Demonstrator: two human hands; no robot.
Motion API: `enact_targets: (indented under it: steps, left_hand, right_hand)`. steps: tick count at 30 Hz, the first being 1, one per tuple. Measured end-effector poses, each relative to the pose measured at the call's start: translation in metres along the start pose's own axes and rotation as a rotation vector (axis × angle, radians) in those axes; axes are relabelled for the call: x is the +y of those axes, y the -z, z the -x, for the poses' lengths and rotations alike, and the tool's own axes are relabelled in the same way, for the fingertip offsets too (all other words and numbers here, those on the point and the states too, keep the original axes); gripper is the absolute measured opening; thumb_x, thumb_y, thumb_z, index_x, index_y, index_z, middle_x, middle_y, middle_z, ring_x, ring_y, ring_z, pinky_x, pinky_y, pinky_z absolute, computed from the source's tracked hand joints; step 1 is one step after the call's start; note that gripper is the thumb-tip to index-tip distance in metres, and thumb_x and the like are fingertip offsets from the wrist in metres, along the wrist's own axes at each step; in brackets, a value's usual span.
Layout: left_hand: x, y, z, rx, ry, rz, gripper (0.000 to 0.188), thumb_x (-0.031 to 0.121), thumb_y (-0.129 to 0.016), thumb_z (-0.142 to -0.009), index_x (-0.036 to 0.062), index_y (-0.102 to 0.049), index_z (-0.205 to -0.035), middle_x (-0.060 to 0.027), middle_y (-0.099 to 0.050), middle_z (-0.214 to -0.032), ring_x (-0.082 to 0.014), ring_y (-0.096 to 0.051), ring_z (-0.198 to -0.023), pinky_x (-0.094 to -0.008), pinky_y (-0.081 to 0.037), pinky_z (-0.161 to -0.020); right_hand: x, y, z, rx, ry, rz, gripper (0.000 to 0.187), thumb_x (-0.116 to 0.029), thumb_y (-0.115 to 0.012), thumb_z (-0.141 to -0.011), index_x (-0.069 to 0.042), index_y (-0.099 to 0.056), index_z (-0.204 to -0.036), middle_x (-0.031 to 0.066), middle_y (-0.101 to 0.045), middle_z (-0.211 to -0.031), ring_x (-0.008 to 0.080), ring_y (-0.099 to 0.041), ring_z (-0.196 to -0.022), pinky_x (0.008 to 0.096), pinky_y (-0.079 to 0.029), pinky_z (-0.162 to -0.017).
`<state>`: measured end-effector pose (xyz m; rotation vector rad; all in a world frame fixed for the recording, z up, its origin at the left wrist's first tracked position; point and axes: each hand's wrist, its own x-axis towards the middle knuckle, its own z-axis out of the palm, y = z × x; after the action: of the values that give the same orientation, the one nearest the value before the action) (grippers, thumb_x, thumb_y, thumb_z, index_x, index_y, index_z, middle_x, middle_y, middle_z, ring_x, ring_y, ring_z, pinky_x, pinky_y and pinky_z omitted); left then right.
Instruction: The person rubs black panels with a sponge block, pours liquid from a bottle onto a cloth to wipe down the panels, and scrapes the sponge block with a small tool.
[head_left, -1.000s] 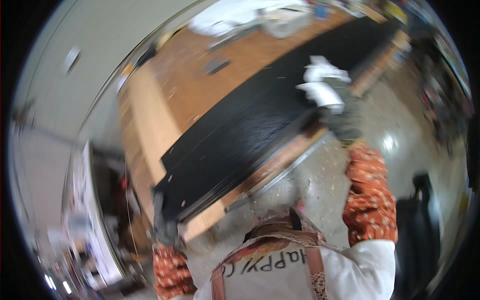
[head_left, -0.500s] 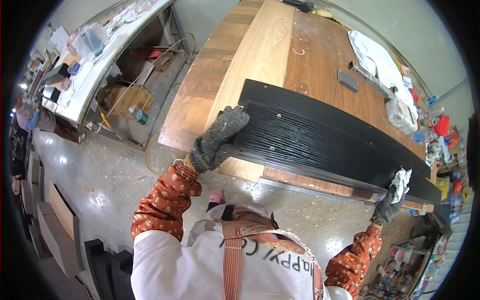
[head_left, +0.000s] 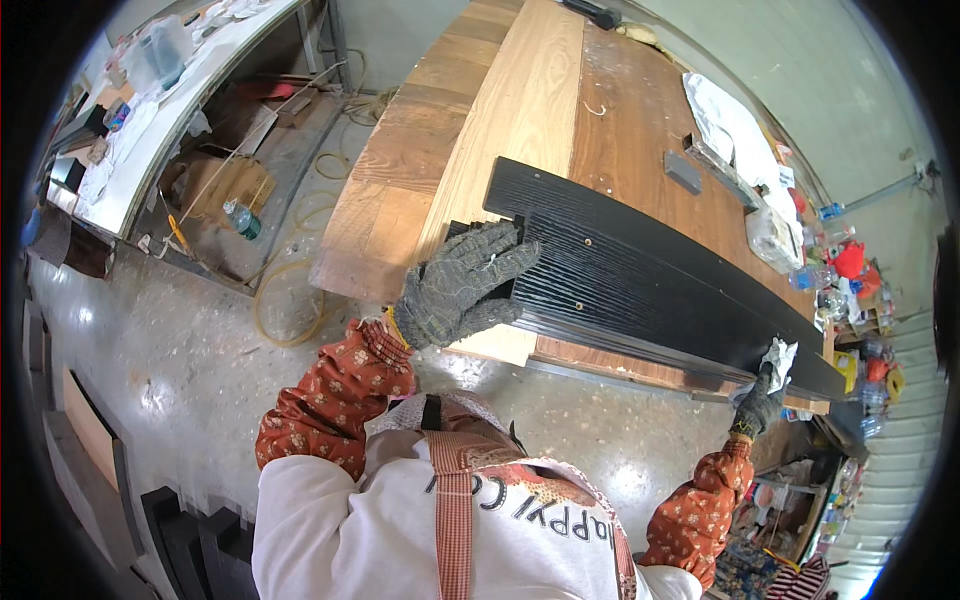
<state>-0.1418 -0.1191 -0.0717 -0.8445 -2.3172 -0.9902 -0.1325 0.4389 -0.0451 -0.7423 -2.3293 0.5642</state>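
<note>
A long black board [head_left: 640, 290] with visible wood grain and a few small brass-coloured spots lies across the worktable, slanting down toward the right. My left hand [head_left: 465, 280], in a dark grey knitted glove, rests over the board's left end with its fingers stretched out. Black edges show around that hand, but its palm side is hidden. Far along the board, near its right end, my right hand [head_left: 758, 405], gloved alike, is closed on a crumpled white cloth [head_left: 779, 364] at the front edge. Its fingertips are partly hidden.
The worktable [head_left: 500, 110] has pale and brown wood boards. On it sit a grey block [head_left: 683, 172], a white sheet [head_left: 720, 115] and a plastic-wrapped bundle [head_left: 772, 238]. A hose [head_left: 290, 340] coils on the floor at left. Black wood pieces [head_left: 195, 545] stand lower left.
My left hand has shifted right over the board's end, and its fingers have straightened from their grip. My right hand keeps the cloth near the right end. The whole view has turned slightly.
</note>
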Motion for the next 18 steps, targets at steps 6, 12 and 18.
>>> enact_targets:
  steps: [6,12,18]
  left_hand:
    - [-0.002,-0.004,0.001,0.009,-0.022,0.026,0.061,0.032,-0.071,-0.080,0.0107,-0.052,-0.134,-0.0190,-0.048,-0.137,-0.0337,-0.046,-0.127,-0.0428,-0.036,-0.107]
    - [-0.003,-0.006,0.001,-0.006,0.035,0.018,0.055,0.031,-0.069,-0.082,0.0109,-0.056,-0.131,-0.0195,-0.050,-0.134,-0.0345,-0.046,-0.127,-0.0438,-0.037,-0.106]
    - [0.000,0.001,0.004,-0.011,-0.017,0.058,0.067,0.037,-0.073,-0.077,0.0107,-0.051,-0.135,-0.0196,-0.048,-0.137,-0.0352,-0.046,-0.127,-0.0439,-0.037,-0.106]
  right_hand:
    - [0.008,-0.002,-0.004,0.047,0.031,0.046,0.057,-0.047,-0.062,-0.086,-0.004,-0.058,-0.123,0.0154,-0.066,-0.111,0.0265,-0.062,-0.100,0.0372,-0.046,-0.087]
    - [-0.003,-0.002,-0.006,0.001,-0.056,0.060,0.058,-0.047,-0.062,-0.087,-0.003,-0.057,-0.125,0.0145,-0.066,-0.111,0.0257,-0.062,-0.100,0.0360,-0.045,-0.088]
    - [-0.009,-0.006,0.006,0.012,0.168,-0.189,0.058,-0.048,-0.061,-0.087,-0.005,-0.057,-0.126,0.0132,-0.066,-0.111,0.0238,-0.062,-0.100,0.0368,-0.046,-0.089]
